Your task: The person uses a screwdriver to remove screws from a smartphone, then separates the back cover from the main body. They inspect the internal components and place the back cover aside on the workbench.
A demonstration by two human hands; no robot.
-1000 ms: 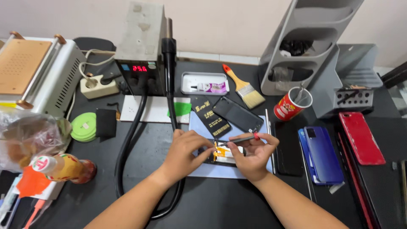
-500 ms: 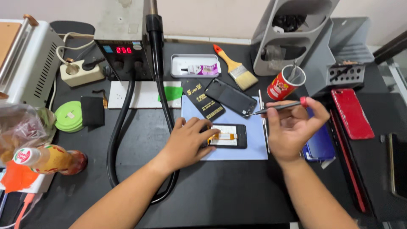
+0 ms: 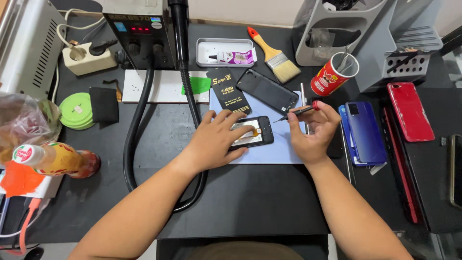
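An opened black phone (image 3: 254,133) lies on a pale blue mat (image 3: 284,149), its insides facing up. My left hand (image 3: 216,139) rests flat on the phone's left end and holds it down. My right hand (image 3: 313,132) grips a thin screwdriver (image 3: 296,113) with a red cap; its tip points left, just above the phone's upper right corner. A removed black back cover (image 3: 268,90) and a black packet (image 3: 228,91) lie on the mat's far side.
A thick black hose (image 3: 185,82) runs from the hot-air station (image 3: 137,29) past my left wrist. Blue (image 3: 365,132) and red (image 3: 410,110) phones lie on the right. A red cup (image 3: 332,74), brush (image 3: 274,55), metal tray (image 3: 226,52), green tape roll (image 3: 76,111) and bottle (image 3: 57,159) surround the mat.
My right hand came back left and down from beside the blue phone, bringing the screwdriver tip close to the opened phone. My left hand stayed on the phone.
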